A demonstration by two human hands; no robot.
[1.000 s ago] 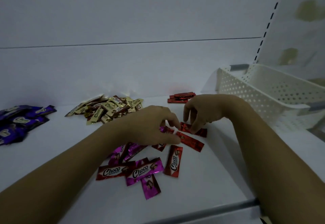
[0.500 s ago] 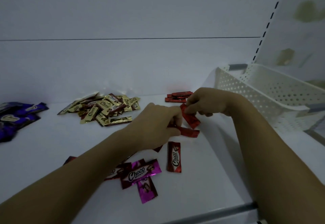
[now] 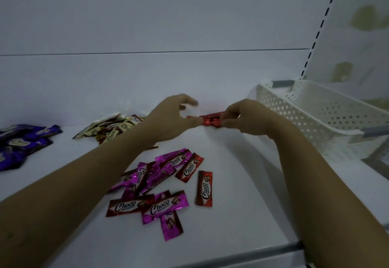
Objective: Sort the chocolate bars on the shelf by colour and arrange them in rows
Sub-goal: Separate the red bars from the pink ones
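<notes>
A white shelf board fills the lower view, edged in front by a grey metal rail and backed by a plain white back panel crossed by one thin horizontal seam. At the right, an upright with a row of dark slots rises beside a pale side wall marked with faint greenish blotches. A white perforated plastic basket with grey handles stands at the shelf's right end. The light is dim and cool, casting soft shadows.

right hand pinches red bar | left hand spread beside it | pink-red pile nearer
</notes>
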